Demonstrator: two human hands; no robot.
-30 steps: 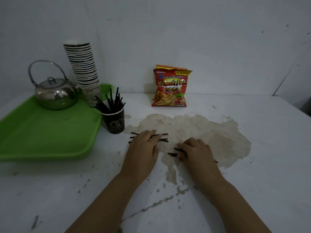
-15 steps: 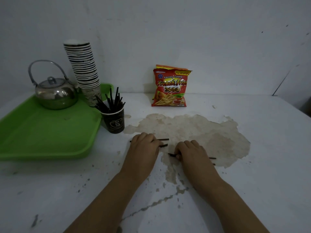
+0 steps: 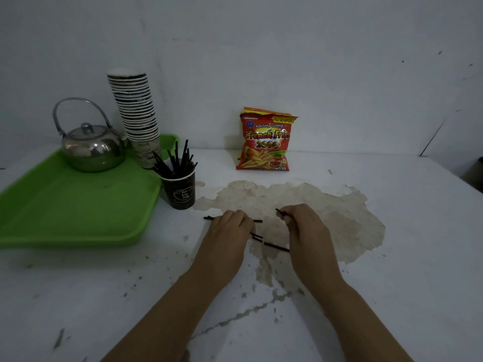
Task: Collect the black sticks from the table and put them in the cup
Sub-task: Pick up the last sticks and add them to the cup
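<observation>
A black paper cup (image 3: 180, 190) stands on the white table beside the tray, with several black sticks (image 3: 177, 162) poking out of it. My left hand (image 3: 230, 228) is closed over a few black sticks whose ends (image 3: 207, 218) jut out on both sides. My right hand (image 3: 303, 226) is closed on black sticks, one tip (image 3: 279, 211) showing at the fingers. One more black stick (image 3: 276, 247) lies loose on the table between my hands.
A green tray (image 3: 65, 205) at the left carries a steel kettle (image 3: 91, 147) and a tall stack of paper cups (image 3: 137, 113). A red French fries snack bag (image 3: 265, 142) leans on the wall. The table (image 3: 392, 283) has a worn brown patch (image 3: 339, 218).
Both hands have curled shut and lifted with sticks gathered in them. The right hand has moved up and away from the left, leaving one stick on the table.
</observation>
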